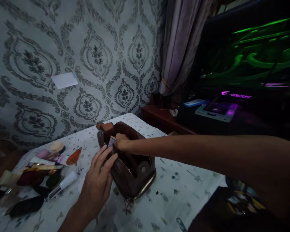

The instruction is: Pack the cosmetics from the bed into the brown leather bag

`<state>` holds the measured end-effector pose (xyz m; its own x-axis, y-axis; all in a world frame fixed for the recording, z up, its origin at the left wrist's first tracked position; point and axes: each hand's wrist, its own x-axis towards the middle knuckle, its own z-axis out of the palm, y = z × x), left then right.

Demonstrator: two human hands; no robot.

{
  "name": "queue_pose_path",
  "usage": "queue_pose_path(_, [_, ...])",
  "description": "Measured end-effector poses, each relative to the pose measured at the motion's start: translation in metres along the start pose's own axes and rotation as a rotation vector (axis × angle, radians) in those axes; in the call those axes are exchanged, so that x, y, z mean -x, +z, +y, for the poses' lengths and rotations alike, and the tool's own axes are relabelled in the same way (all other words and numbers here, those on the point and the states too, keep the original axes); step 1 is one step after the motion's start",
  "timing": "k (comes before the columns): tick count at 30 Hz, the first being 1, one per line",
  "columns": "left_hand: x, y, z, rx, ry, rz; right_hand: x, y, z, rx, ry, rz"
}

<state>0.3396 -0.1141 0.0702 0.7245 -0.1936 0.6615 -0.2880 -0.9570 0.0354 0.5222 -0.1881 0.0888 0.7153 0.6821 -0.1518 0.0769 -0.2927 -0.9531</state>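
Note:
A dark brown zippered handbag (pixel 122 169) stands on the patterned cloth with its top gaping. My right hand (pixel 122 141) reaches down into it. Its fingers are closed on a small glittery silver item (pixel 111 141), partly hidden by the hand and the bag, so its exact kind is unclear. Against the bag's left rim rest the outstretched fingers of my left hand (pixel 98 177), slightly apart. A brown leather strap (pixel 107 128) rises at the bag's far end, and a round snap shows on an inner flap.
Left of the bag lie cosmetics, among them a white-handled brush (pixel 64 183), an orange bottle (pixel 73 156), a round jar (pixel 58 147) and a black key fob-like object (pixel 27 206). A computer case (pixel 239 64) glows at right beside a curtain (pixel 177 45). The patterned wall (pixel 94 54) stands behind.

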Motion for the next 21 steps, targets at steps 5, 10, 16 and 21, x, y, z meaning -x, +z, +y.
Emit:
queue_pose_path(5, [0.001,0.000,0.000,0.005,-0.009,-0.001,0.005,0.001,0.003,0.569,-0.172,-0.027])
queue_pose_path(10, [0.000,0.001,0.003,-0.007,-0.014,0.005,-0.002,0.010,0.019,0.824,-0.184,-0.106])
queue_pose_path(16, [0.000,0.003,0.002,0.002,0.000,0.019,-0.014,0.004,0.033,0.904,-0.191,-0.175])
queue_pose_path(21, [0.002,0.006,-0.001,0.027,-0.003,0.029,-0.018,0.009,0.044,1.066,-0.210,-0.173])
